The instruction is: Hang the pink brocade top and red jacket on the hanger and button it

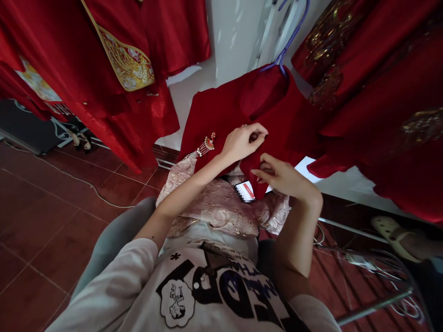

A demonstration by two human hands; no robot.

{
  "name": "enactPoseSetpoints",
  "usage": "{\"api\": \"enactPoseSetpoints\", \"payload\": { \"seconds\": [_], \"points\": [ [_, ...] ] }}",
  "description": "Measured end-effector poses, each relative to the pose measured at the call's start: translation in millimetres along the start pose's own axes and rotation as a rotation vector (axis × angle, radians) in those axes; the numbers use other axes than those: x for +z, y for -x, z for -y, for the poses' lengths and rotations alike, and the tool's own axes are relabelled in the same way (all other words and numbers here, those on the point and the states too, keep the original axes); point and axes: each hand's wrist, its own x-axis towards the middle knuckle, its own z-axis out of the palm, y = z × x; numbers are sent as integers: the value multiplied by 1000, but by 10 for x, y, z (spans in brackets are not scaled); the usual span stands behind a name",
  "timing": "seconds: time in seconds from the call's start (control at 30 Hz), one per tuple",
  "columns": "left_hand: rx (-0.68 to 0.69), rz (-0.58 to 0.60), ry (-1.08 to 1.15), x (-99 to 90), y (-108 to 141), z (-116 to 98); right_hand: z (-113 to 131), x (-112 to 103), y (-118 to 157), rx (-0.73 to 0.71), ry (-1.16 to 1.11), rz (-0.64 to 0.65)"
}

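- Far left: a dark red tiled floor [38, 221] with a thin white cable [69, 177] lying across it, and a black patterned mat [31, 124] beyond.
- Upper left: red robes [86, 60] hang in folds, 1 with a gold-embroidered panel [126, 64].
- Lower left: a grey trouser leg [114, 240] and a white printed T-shirt [207, 290] belong to the person.
- Centre left: a gold brooch with fine dangling strands [206, 145] sits on the red garment [221, 117], just beside the left hand. The garment hangs from a purple hanger and lies over a white surface [183, 106].
- Centre: the left hand [240, 144] has its fingers curled closed on the red cloth near the neckline.
- Centre: the right hand [282, 177] pinches a fold of the same cloth, close to the left hand, so both hands are narrow and holding.
- Below the hands: a phone [245, 191] with a blurred patch rests on a pink-gold brocade garment [221, 207] across the lap.
- Upper centre right: the purple hanger [289, 39] hooks up out of the frame.
- Right: more red robes with gold embroidery [377, 92] hang close by.
- Lower right: a foot in a white clog [391, 235] sits above a metal frame [374, 295]; whose foot it is cannot be told.
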Motion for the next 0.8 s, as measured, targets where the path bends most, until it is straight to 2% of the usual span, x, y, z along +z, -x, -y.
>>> {"api": "enactPoseSetpoints", "payload": {
  "seconds": [0.1, 0.17, 0.3, 0.4, 0.5, 0.63, 0.8],
  "points": [
    [56, -1, -220, -17, -172, 35, -99, -112, 51, 32, 4, -81],
    [51, -15, -279, -27, -214, 130, -190, -186, 71, 88, -3, -143],
    [16, -56, -192, -23, -148, 290, -375, -299, 104, 237, 69, -266],
    [-37, -147, -85, -30, -49, 296, -451, -332, 136, 234, 107, -314],
    [-69, -188, -96, -72, -16, 282, -465, -337, 156, 216, 76, -300],
    [-33, -125, -185, -180, -67, 321, -471, -346, 171, 247, -2, -268],
    [-29, -8, -66, -326, 7, 356, -543, -357, 165, 448, -38, -242]
  ]
}}
